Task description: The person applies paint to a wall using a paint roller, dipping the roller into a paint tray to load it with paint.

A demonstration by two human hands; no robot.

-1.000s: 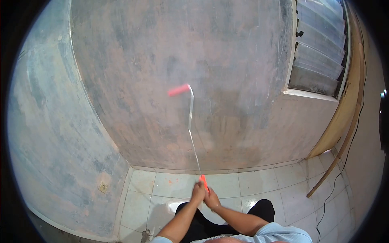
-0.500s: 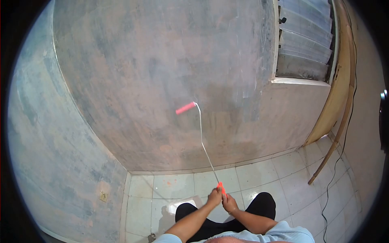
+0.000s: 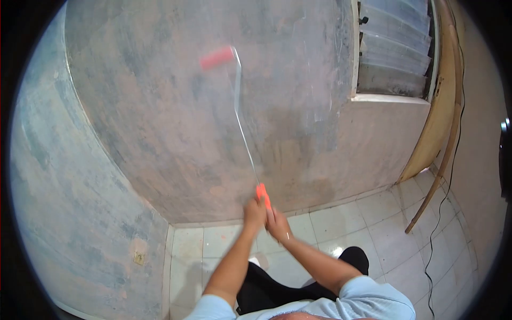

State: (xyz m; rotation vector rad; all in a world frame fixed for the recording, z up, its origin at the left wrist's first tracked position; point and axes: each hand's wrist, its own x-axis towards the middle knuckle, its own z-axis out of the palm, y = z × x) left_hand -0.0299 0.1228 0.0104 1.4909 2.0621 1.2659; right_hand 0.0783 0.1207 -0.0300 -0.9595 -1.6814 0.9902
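A paint roller with a red sleeve (image 3: 217,57) and a long thin metal frame reaches up over the patchy grey-pink wall (image 3: 176,122). Its sleeve is blurred by motion and overlaps the wall's upper part. My left hand (image 3: 255,213) is closed round the orange handle (image 3: 263,195), just below its top. Lower on the same handle, my right hand (image 3: 278,224) is wrapped close beside the left one. Both arms stretch forward from my body.
A louvred glass window (image 3: 394,50) is at the upper right. Beside it a wooden pole (image 3: 445,154) leans, and a black cable (image 3: 437,229) trails down onto the white tiled floor (image 3: 341,218). A wall socket (image 3: 139,258) sits low on the left wall.
Both hands have moved forward and up with the paint roller. Its sleeve has gone from the middle of the wall to higher up and slightly left. The view has shifted slightly.
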